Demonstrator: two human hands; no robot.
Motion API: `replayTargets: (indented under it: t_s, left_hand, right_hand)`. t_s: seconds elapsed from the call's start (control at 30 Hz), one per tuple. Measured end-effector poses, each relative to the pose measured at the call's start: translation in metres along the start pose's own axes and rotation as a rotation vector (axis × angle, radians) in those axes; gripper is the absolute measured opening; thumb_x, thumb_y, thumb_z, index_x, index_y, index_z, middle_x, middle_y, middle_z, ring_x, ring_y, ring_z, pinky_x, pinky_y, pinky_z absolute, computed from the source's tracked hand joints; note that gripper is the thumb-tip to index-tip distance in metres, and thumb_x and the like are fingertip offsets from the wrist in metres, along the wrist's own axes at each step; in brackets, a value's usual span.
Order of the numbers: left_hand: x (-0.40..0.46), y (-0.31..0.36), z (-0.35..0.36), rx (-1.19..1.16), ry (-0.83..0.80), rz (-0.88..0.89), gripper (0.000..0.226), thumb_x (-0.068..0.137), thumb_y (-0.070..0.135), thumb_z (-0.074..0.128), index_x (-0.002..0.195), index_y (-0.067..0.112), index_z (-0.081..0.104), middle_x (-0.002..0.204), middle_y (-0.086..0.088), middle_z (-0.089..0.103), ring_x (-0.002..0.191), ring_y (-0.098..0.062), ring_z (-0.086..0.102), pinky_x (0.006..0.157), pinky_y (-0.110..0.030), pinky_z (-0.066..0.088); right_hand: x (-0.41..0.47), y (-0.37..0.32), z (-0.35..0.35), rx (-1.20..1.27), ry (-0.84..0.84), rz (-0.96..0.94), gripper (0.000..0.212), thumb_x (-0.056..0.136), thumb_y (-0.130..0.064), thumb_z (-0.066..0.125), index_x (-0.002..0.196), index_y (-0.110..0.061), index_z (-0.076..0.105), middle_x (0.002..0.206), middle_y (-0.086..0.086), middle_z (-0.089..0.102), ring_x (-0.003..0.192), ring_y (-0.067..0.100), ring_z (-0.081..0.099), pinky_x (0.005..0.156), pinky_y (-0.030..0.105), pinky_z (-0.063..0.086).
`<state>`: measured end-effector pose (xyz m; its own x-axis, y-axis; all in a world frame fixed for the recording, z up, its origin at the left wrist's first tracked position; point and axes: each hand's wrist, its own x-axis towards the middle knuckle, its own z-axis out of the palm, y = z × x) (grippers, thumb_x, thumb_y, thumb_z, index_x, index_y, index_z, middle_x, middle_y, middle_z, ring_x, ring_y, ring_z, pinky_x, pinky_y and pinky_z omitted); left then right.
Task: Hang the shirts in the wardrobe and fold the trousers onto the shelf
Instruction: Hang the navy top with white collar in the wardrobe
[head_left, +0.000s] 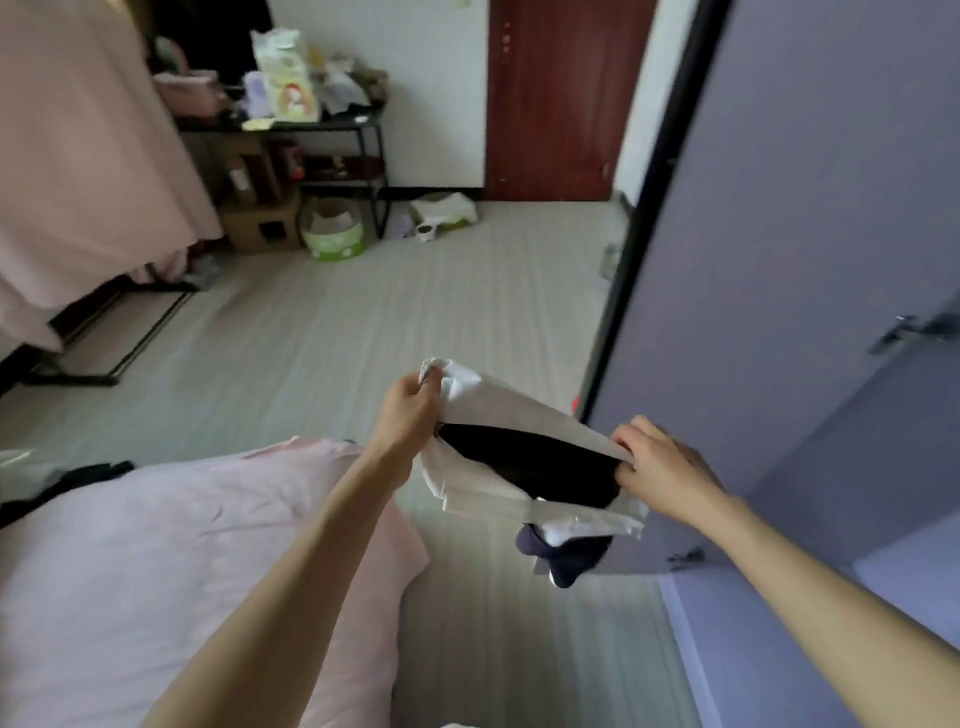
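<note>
Two large things frame the scene: a bed (156, 545) with a pink cover at the near left and a grey-purple door (805, 234) on the right. Far left, a black shelf rack (358, 130) carries cluttered bags. Between bed and door, above the pale floor (363, 322), a white garment (498, 410) with a dark inside and a navy piece hanging below is held up. The left hand (408, 408) has its fingers pinched on the far corner; the right hand (660, 467) grips the near right edge.
</note>
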<state>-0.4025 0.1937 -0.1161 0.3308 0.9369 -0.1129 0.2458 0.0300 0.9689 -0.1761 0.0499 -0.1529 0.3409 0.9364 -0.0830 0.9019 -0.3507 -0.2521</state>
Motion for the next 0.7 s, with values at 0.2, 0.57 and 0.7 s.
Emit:
replayTargets:
  t_s: [0.2, 0.57, 0.7]
  left_hand:
    - [-0.01, 0.013, 0.069, 0.597, -0.164, 0.294, 0.061, 0.073, 0.068, 0.054, 0.114, 0.028, 0.032, 0.084, -0.007, 0.056, 0.08, -0.034, 0.058, 0.064, -0.033, 0.04]
    - [0.01, 0.021, 0.168, 1.258, -0.359, 0.684, 0.036, 0.09, 0.036, 0.046, 0.124, 0.025, 0.042, 0.117, -0.005, 0.044, 0.085, -0.035, 0.063, 0.061, -0.033, 0.037]
    - [0.014, 0.029, 0.209, 1.236, -0.55, 0.73, 0.027, 0.087, 0.032, 0.05, 0.109, 0.017, 0.051, 0.114, -0.004, 0.05, 0.1, -0.032, 0.058, 0.069, -0.035, 0.042]
  right_hand:
    - [-0.03, 0.063, -0.023, 0.143, 0.204, 0.316, 0.011, 0.091, -0.017, 0.042, 0.101, -0.015, 0.046, 0.093, 0.008, 0.06, 0.085, 0.032, 0.055, 0.064, 0.033, 0.034]
    - [-0.077, 0.118, -0.089, 0.128, 0.636, 0.417, 0.019, 0.083, -0.015, 0.06, 0.075, -0.015, 0.043, 0.068, -0.003, 0.045, 0.064, 0.025, 0.043, 0.056, 0.03, 0.029]
    - [-0.102, 0.147, -0.09, 0.038, 0.432, 0.595, 0.024, 0.083, -0.014, 0.054, 0.072, -0.016, 0.033, 0.088, -0.003, 0.046, 0.079, 0.028, 0.049, 0.063, 0.033, 0.035]
